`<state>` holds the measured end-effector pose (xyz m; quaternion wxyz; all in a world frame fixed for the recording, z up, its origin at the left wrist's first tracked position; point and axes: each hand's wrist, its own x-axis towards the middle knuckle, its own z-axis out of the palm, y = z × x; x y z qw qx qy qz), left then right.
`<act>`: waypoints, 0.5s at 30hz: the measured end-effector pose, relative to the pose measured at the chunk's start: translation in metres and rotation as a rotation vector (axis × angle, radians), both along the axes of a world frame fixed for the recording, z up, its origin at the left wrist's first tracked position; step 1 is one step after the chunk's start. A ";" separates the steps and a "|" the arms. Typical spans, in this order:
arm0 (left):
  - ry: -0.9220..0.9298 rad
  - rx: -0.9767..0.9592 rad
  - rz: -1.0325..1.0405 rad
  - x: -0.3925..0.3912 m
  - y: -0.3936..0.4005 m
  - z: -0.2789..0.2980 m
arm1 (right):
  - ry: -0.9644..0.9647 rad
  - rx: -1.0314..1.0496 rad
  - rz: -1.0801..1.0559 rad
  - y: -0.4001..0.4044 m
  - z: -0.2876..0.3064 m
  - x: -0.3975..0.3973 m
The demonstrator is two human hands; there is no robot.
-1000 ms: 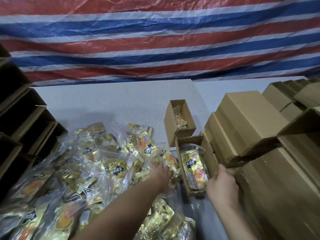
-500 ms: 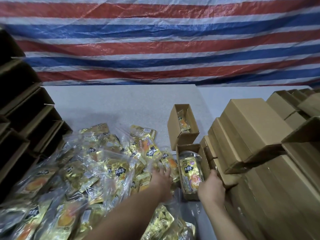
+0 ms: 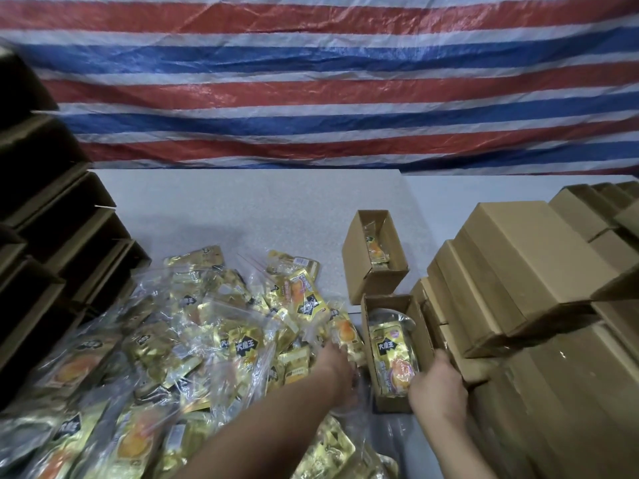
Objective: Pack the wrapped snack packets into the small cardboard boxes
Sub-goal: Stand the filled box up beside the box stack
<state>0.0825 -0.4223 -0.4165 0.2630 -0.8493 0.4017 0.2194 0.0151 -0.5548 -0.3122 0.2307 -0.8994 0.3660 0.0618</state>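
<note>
Reaching into the pile (image 3: 207, 340), your left hand (image 3: 332, 361) has fingers buried, grip unclear; your right hand (image 3: 437, 385) clasps the near box (image 3: 390, 395), one packet (image 3: 392, 357) inside. Next, lift another packet across.

Single head cam, wide-angle, worn by the person, looking forward and down over the worktop (image 3: 242, 209). Both forearms enter from the bottom edge, so the near field is close: left hand (image 3: 333, 363) and right hand (image 3: 435, 385) sit low centre. Striped tarp (image 3: 311, 81) fills the upper half, straight ahead and farther off. Dark boxes (image 3: 52, 236) bound the left edge, stacked cardboard boxes (image 3: 518, 264) the right. Strong barrel distortion at the borders. No second view, so no overlap.
</note>
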 end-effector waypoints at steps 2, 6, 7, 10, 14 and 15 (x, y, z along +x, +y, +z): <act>-0.004 0.018 -0.031 -0.002 0.005 -0.003 | -0.011 0.017 -0.009 0.000 -0.007 0.001; -0.003 0.065 -0.040 -0.003 0.007 0.003 | -0.020 0.045 -0.017 -0.003 -0.019 0.006; -0.003 0.077 -0.039 -0.005 0.008 0.006 | -0.014 0.070 -0.026 -0.004 -0.023 0.007; -0.016 0.066 -0.006 -0.008 0.009 0.015 | -0.038 0.161 -0.050 -0.013 -0.034 0.006; -0.065 0.037 0.047 -0.009 0.013 0.019 | -0.100 0.251 -0.040 -0.020 -0.039 0.015; -0.077 0.026 0.065 -0.009 0.015 0.017 | -0.104 0.268 -0.036 -0.019 -0.039 0.019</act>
